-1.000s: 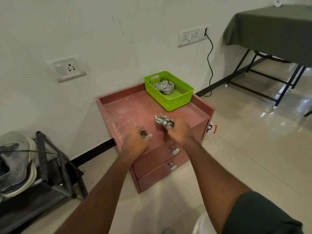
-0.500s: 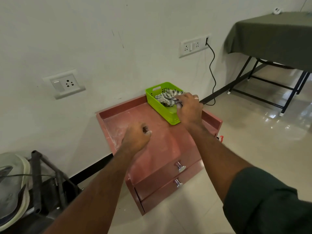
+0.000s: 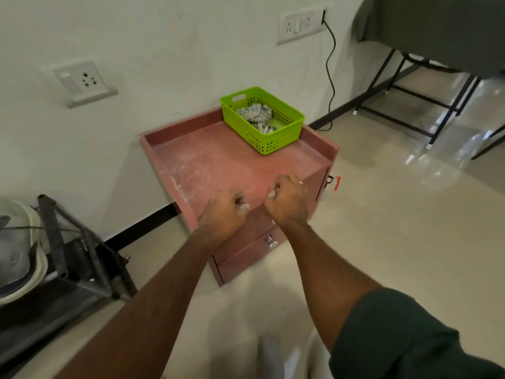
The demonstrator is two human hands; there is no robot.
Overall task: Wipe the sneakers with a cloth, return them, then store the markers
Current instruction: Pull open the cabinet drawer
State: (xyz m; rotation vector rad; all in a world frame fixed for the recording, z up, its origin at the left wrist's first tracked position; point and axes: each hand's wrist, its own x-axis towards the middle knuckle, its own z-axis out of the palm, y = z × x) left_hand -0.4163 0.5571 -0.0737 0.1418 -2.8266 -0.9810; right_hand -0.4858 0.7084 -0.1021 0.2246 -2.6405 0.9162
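Observation:
The striped grey cloth point(image 3: 257, 116) lies bunched inside the green basket point(image 3: 284, 138) at the back right of the pink cabinet top point(image 3: 207, 162). My left hand point(image 3: 222, 214) and my right hand point(image 3: 288, 201) hover side by side over the cabinet's front edge. Both are curled into fists with nothing visible in them. A white and grey sneaker point(image 3: 19, 250) sits on the black rack point(image 3: 57, 233) at the far left. No markers are in view.
The cabinet has two drawers; one chrome knob point(image 3: 270, 241) shows on the lower one. A red-handled item point(image 3: 337, 182) hangs at its right side. A black cable point(image 3: 332, 77) runs down the wall. A cloth-covered black-legged table point(image 3: 437, 20) stands at the back right.
My right hand carried the cloth to the basket, let it go there, and came back to the cabinet's front edge as a fist. My left hand stayed curled near the front edge.

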